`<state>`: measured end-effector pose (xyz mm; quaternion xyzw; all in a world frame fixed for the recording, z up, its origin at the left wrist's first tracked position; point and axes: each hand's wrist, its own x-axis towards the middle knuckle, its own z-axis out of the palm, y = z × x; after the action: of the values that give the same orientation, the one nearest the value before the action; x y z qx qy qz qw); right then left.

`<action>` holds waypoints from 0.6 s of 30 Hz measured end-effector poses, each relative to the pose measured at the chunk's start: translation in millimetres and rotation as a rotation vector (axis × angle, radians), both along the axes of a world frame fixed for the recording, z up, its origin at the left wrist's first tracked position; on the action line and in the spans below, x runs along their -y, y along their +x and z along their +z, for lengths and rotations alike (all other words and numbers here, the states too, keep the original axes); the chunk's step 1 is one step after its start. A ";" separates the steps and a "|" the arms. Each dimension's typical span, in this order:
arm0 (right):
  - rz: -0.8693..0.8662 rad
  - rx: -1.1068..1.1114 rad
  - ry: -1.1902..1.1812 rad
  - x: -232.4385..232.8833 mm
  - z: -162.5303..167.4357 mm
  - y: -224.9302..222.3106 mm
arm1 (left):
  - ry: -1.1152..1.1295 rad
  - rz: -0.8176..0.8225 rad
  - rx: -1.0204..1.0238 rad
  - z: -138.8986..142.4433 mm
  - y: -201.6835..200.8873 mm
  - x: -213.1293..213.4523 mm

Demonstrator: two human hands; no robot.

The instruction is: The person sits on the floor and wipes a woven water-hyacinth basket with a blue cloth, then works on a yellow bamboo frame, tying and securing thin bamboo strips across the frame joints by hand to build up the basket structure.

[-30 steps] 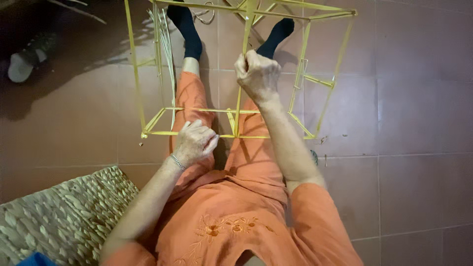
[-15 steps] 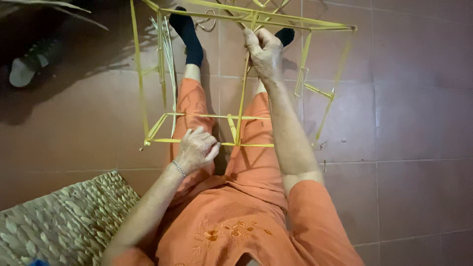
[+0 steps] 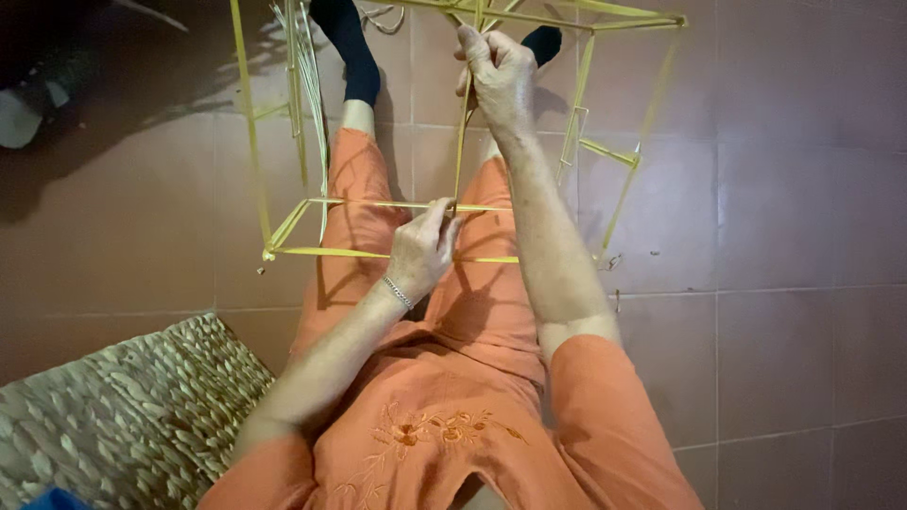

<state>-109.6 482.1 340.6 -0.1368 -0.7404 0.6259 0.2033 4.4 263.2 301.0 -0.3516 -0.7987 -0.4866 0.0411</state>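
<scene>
A frame of thin yellow bamboo strips (image 3: pixel 253 142) stands over my outstretched legs, which wear orange trousers and black socks. My right hand (image 3: pixel 499 71) is closed around an upright strip near the frame's top bar. My left hand (image 3: pixel 422 247), with a bracelet on its wrist, pinches the lower crossbar (image 3: pixel 359 204) where that upright meets it. A bundle of loose strips (image 3: pixel 304 85) hangs inside the frame at the left.
The floor is reddish-brown tile (image 3: pixel 775 208). A woven mat (image 3: pixel 123 416) lies at the lower left. A grey shoe (image 3: pixel 19 113) rests at the left edge in shadow.
My right hand has slid up the upright strip toward the top bar. My left hand has shifted right along the lower crossbar to the joint. The view has drawn closer.
</scene>
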 end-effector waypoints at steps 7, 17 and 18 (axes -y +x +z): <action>0.131 0.013 -0.111 17.0 -9.8 25.3 | 0.066 0.014 0.367 -24.2 -10.3 -6.8; 0.239 0.071 -0.368 45.4 -68.9 97.9 | 0.416 -0.215 1.147 -58.8 -40.2 6.2; 0.247 0.056 -0.383 47.1 -73.0 101.3 | 0.415 -0.210 1.144 -61.0 -40.4 6.0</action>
<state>-8.3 435.0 267.6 -0.0988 -0.6244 0.7712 0.0749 -36.0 257.3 240.0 -0.0966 -0.5440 -0.7447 -0.3744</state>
